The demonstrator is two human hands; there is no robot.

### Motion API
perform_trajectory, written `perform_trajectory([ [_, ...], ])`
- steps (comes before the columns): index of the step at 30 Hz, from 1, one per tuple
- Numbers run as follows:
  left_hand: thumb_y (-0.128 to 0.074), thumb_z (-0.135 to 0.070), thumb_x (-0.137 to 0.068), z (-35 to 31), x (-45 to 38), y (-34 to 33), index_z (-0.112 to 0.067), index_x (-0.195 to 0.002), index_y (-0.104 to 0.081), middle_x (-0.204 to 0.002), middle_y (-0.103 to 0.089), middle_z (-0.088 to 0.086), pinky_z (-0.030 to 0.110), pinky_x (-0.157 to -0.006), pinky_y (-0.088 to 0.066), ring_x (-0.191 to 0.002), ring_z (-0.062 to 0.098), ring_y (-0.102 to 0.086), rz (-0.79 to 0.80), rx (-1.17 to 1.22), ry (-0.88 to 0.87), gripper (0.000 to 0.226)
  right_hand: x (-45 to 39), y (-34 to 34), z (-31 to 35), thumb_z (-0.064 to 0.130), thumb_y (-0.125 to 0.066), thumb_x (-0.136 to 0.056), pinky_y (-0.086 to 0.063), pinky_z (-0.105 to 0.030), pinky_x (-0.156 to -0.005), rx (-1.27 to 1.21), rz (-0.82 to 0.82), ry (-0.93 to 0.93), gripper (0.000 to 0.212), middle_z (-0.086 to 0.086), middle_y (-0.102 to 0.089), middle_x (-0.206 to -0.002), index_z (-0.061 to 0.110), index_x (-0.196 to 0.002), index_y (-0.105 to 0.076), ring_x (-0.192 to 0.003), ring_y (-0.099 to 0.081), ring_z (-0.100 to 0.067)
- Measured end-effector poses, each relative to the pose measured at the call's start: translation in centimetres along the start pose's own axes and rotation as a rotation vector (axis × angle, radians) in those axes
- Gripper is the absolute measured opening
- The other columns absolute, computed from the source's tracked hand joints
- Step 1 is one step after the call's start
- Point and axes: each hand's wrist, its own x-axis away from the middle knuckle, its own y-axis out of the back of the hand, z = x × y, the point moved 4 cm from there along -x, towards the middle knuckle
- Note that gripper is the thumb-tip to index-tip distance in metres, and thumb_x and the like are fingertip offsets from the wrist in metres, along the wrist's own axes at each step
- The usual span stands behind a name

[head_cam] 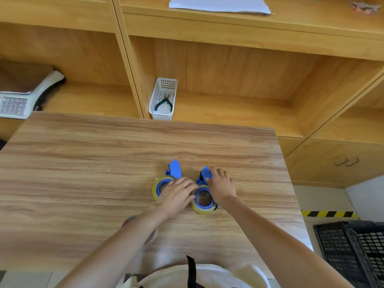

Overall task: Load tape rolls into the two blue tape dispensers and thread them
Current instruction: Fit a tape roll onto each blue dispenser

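Note:
Two blue tape dispensers lie side by side on the wooden table [83, 163], each with a yellowish clear tape roll on its hub. My left hand [176, 194] rests on the left dispenser [174, 168] and covers most of its tape roll [156, 187]. My right hand [221, 186] lies over the front part of the right dispenser [205, 173], fingers touching its raised blue flap. The right tape roll [203, 201] shows in full between my two hands. Whether either hand grips firmly is hard to tell.
A white basket [163, 98] holding green-handled pliers stands in the shelf behind the table. A scale [22, 94] sits at the left. Black crates [353, 252] stand on the floor at the right. Another roll lies partly hidden under my left forearm [128, 220].

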Motion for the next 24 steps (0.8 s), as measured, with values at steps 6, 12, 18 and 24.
perform_trajectory([
  [6, -0.062, -0.039, -0.091, 8.4, 3.1, 2.4, -0.025, -0.139, -0.041, -0.135, -0.049, 0.001, 0.041, -0.095, -0.045, -0.126, 0.026, -0.047, -0.013, 0.132, 0.687, 0.054, -1.1, -2.0, 7.5, 0.037, -0.041, -0.1, -0.028, -0.041, -0.106, 0.029, 0.087, 0.149, 0.052, -0.007, -0.051, -0.138, 0.015, -0.147, -0.03, -0.131, -0.04, -0.027],
  [12, -0.055, -0.073, -0.079, 11.8, 5.1, 0.4, -0.022, -0.103, -0.062, -0.112, -0.066, 0.0, 0.034, -0.078, -0.048, -0.108, 0.023, -0.06, 0.322, 0.145, 0.889, 0.057, -1.3, -5.0, 10.2, 0.046, -0.051, -0.094, -0.021, -0.047, -0.114, 0.084, 0.234, 0.005, 0.089, -0.006, -0.043, -0.147, 0.011, -0.156, 0.003, -0.133, -0.044, -0.027],
  [18, -0.057, -0.065, -0.084, 11.8, 4.9, -0.6, -0.022, -0.07, -0.057, -0.086, -0.069, 0.0, 0.028, -0.065, -0.044, -0.09, 0.021, -0.067, 0.332, 0.239, 0.881, 0.045, -1.5, -6.1, 10.5, 0.025, -0.057, -0.094, -0.028, -0.046, -0.112, 0.035, 0.281, -0.101, 0.093, -0.007, -0.038, -0.149, 0.012, -0.154, 0.013, -0.128, -0.049, -0.028],
  [24, -0.058, -0.065, -0.083, 11.5, 4.4, 0.3, -0.02, -0.072, -0.058, -0.078, -0.064, -0.002, 0.029, -0.065, -0.043, -0.084, 0.02, -0.066, 0.331, 0.208, 0.821, 0.046, -1.4, -5.5, 11.2, 0.008, -0.058, -0.091, -0.042, -0.042, -0.096, -0.007, 0.238, -0.13, 0.084, -0.014, -0.049, -0.135, 0.011, -0.153, -0.001, -0.117, -0.055, -0.036],
])
